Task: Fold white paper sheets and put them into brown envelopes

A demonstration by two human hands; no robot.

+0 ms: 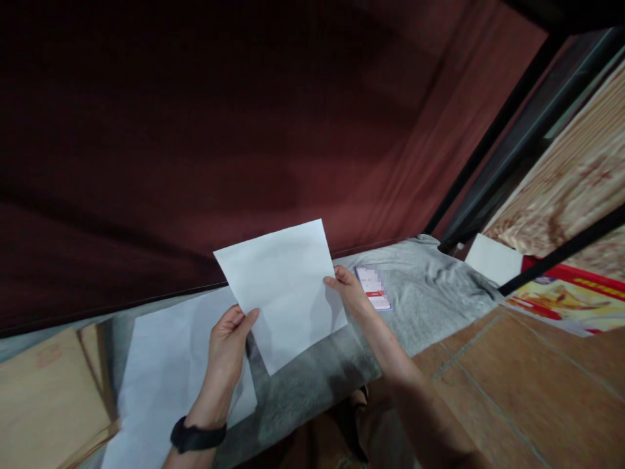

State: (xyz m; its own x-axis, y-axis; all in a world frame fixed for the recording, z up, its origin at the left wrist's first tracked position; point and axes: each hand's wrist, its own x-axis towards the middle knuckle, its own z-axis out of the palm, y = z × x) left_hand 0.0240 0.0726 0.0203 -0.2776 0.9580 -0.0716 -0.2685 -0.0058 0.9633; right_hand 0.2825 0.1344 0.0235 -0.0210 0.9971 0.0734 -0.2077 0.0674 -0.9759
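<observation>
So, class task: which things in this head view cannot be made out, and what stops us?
- Phone screen: blurred, text unreadable.
- Sheet in left hand and right hand: far face turned away.
- Lower paper: partly under sheet and left hand.
- Brown envelopes: cut by left edge.
- Poster: crossed by a black bar.

Dark red curtain [244, 130] fills the upper frame. Grey cloth [430, 293] runs across the middle, a phone [373, 287] lying on it right of centre. Brown envelopes [43, 391] sit lower left. Red-and-yellow printed poster [561, 296] at right edge, tiled floor [512, 378] lower right.
</observation>
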